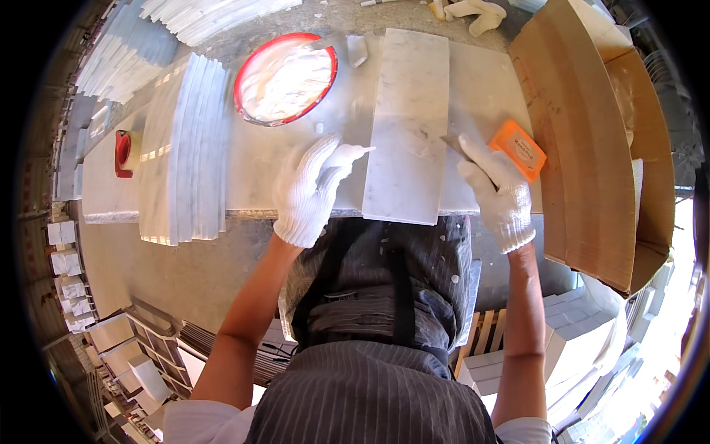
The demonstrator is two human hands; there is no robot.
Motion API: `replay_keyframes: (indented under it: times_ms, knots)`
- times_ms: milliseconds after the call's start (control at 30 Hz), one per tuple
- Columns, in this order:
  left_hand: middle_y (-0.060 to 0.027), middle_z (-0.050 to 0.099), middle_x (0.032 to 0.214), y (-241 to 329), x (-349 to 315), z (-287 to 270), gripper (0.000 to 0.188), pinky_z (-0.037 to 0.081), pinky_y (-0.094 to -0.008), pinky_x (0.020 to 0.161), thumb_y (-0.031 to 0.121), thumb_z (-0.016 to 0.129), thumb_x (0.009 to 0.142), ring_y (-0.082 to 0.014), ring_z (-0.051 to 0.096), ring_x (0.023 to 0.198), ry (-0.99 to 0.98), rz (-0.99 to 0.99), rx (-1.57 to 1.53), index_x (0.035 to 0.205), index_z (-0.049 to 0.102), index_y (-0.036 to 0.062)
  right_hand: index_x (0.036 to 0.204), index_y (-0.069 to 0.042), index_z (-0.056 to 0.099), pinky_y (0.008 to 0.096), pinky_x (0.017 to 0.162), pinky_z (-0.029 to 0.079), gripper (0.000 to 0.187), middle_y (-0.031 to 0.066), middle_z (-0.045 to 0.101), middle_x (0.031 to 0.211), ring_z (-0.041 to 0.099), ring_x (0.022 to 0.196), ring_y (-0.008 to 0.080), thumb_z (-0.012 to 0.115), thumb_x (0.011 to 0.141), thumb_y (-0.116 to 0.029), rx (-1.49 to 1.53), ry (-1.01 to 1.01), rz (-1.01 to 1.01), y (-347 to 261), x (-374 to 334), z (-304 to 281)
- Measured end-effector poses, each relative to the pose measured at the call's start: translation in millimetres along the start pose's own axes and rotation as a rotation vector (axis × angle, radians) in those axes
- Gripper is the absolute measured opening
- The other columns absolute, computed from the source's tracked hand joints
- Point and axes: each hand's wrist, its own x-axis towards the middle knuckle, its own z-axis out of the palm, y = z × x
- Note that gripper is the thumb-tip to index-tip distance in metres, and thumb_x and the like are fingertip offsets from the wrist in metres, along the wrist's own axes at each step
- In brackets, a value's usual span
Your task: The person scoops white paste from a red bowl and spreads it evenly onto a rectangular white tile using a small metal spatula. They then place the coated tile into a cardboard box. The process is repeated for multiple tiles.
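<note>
Both my hands wear white knitted gloves. My left hand [310,185] is beside the left edge of a long pale marble tile [407,118], its thumb and fingers apart with nothing seen between them. To the right of that tile, my right hand [499,185] is closed on what looks like a putty knife; its small grey blade [452,145] points toward the tile, and the handle is hidden in the glove. An orange block with a printed label [519,151] lies right behind my right hand. The tile's near end overhangs the table edge.
A red-rimmed bowl of white paste [285,80] stands beyond my left hand. Stacked tiles [185,148] and a red-and-cream tape roll [126,153] are at left. An open cardboard box [580,140] borders the right side. Spare gloves [473,13] lie at the back.
</note>
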Motion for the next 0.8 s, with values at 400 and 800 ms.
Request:
replay_keyframes:
  times_ms: [400, 800]
  knots:
    - [-0.0028, 0.060, 0.095, 32.5, 48.2, -5.1, 0.044, 0.051, -0.0393, 0.071, 0.013, 0.078, 0.071, -0.0255, 0.061, 0.088, -0.047, 0.420, 0.519, 0.114, 0.067, 0.0171, 0.116, -0.007, 0.071, 0.0358, 0.090, 0.054, 0.030, 0.0136, 0.071, 0.115, 0.067, 0.103, 0.0291, 0.071, 0.086, -0.013, -0.071, 0.377, -0.037, 28.1, -4.3, 36.9]
    - [0.0011, 0.058, 0.096, 32.0, 50.6, 8.7, 0.034, 0.048, -0.0350, 0.066, 0.024, 0.073, 0.076, -0.0188, 0.056, 0.085, -0.035, 0.480, 0.735, 0.109, 0.067, 0.0204, 0.114, -0.010, 0.073, 0.0355, 0.086, 0.055, 0.029, 0.0101, 0.073, 0.109, 0.068, 0.097, 0.0289, 0.073, 0.085, -0.016, -0.120, 0.427, -0.106, 32.5, -4.9, 38.8]
